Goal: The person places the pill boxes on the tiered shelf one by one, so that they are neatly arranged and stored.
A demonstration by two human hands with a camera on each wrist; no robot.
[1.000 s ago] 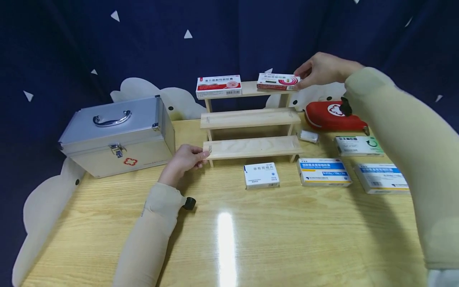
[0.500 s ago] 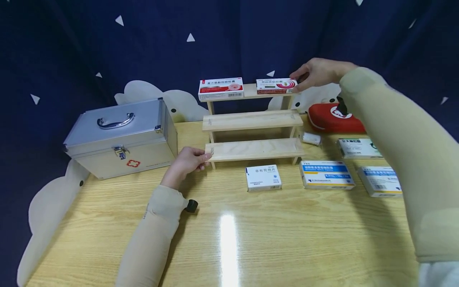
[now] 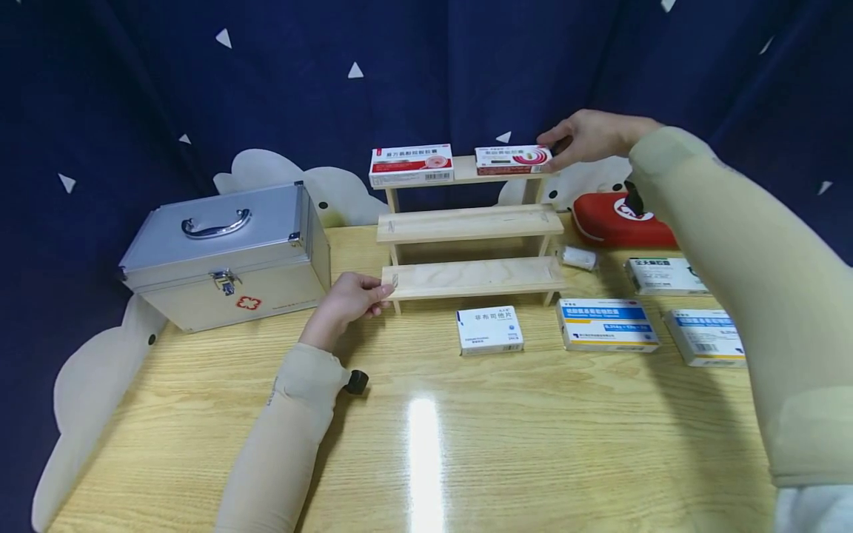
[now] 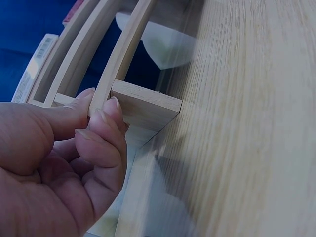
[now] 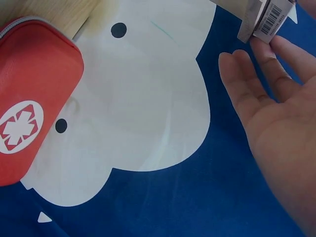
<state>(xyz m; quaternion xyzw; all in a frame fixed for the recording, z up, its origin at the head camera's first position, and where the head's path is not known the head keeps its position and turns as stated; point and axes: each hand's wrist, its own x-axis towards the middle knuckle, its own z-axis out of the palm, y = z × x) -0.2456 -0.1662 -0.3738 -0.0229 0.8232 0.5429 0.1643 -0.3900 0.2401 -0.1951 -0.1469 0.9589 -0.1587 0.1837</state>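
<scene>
A three-step wooden rack [image 3: 473,277] stands on the table. My left hand [image 3: 349,300] pinches the left end of its lowest shelf between thumb and fingers, and the left wrist view shows that grip [image 4: 74,158] up close. On the top shelf's right end lies a white and red medicine box [image 3: 512,158]. My right hand [image 3: 589,137] pinches that box by its right end; in the right wrist view only the barcoded end [image 5: 270,22] shows, against the fingertips. Another red and white medicine box [image 3: 411,164] lies on the top shelf's left end.
A silver first-aid case [image 3: 223,255] stands left of the rack. A white medicine box [image 3: 489,330] lies in front. To the right are blue-white boxes [image 3: 608,326], a green-white box [image 3: 666,276], a small white roll [image 3: 578,257] and a red pouch [image 3: 616,220]. A blue curtain hangs behind.
The camera view has shifted slightly. My right hand has moved the medicine box a little left, and it now lies straighter along the top shelf. My left hand keeps its hold on the rack.
</scene>
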